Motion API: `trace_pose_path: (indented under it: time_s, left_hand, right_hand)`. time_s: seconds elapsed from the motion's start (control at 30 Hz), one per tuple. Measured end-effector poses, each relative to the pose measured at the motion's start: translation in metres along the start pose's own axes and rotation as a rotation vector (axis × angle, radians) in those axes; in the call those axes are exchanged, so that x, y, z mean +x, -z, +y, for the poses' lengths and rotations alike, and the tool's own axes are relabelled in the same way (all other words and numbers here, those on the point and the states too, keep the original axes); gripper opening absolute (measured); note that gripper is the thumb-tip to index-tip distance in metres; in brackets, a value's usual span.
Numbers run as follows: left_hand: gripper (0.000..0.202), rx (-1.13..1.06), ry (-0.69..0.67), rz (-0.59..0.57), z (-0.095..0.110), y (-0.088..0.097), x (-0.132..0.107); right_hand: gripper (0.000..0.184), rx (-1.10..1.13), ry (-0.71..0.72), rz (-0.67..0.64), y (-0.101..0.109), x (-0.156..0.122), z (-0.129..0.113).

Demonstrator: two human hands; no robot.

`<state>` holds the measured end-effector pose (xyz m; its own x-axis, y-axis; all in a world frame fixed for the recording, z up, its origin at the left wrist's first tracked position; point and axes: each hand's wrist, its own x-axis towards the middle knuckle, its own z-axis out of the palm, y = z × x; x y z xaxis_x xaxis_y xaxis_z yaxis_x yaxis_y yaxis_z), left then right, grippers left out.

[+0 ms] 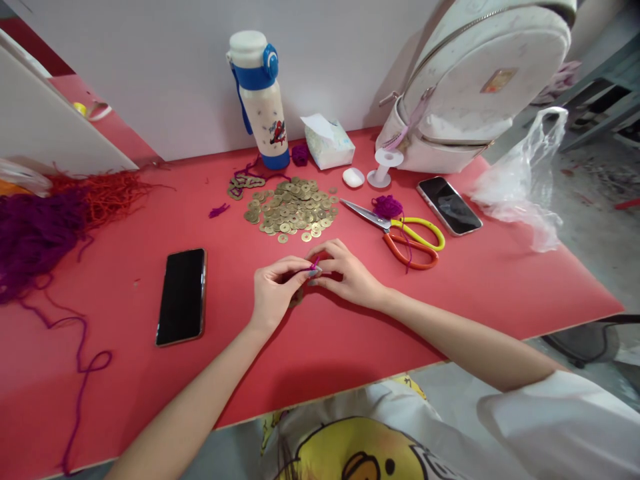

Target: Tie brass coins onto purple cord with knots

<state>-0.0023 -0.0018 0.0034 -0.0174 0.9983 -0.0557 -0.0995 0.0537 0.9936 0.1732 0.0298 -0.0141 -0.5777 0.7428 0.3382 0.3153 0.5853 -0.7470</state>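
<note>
My left hand (274, 288) and my right hand (350, 275) meet fingertip to fingertip over the red table. Between them is a short piece of purple yarn (315, 264), pinched by the fingers of both. A brass coin (297, 298) shows partly under my left hand; the fingers hide the rest. Just beyond my hands lies a heap of brass coins with holes (295, 208). Behind it on the left, several coins strung on purple yarn (246, 182) lie in a row.
Scissors (390, 230) and a purple yarn ball (387, 207) lie at right, near a phone (450, 205), white spool (382, 168) and plastic bag (525, 187). Another phone (181, 297) lies left. A bottle (263, 100), tissue pack (331, 145) and backpack (460, 87) stand behind. Purple yarn (37, 233) is piled far left.
</note>
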Motion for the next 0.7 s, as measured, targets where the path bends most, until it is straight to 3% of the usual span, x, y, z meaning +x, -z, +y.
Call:
trace_pose_path:
  time_s: [0.3,0.57,0.7]
  left_hand:
    - [0.007,-0.012,-0.137,-0.148,0.0036,0.002,-0.005]
    - [0.011,0.032,-0.042,-0.011,0.0033,0.0022,-0.0012]
    - [0.009,0.093,0.012,0.018,0.0024,0.0009,-0.0023]
  right_hand:
    - [0.012,-0.018,-0.011,-0.01,-0.0002,-0.002,0.0005]
    - [0.013,-0.004,-0.053,0.01,-0.0006,-0.0003,0.0015]
    - [0.031,0.122,-0.034,0.091,0.0001,0.001,0.001]
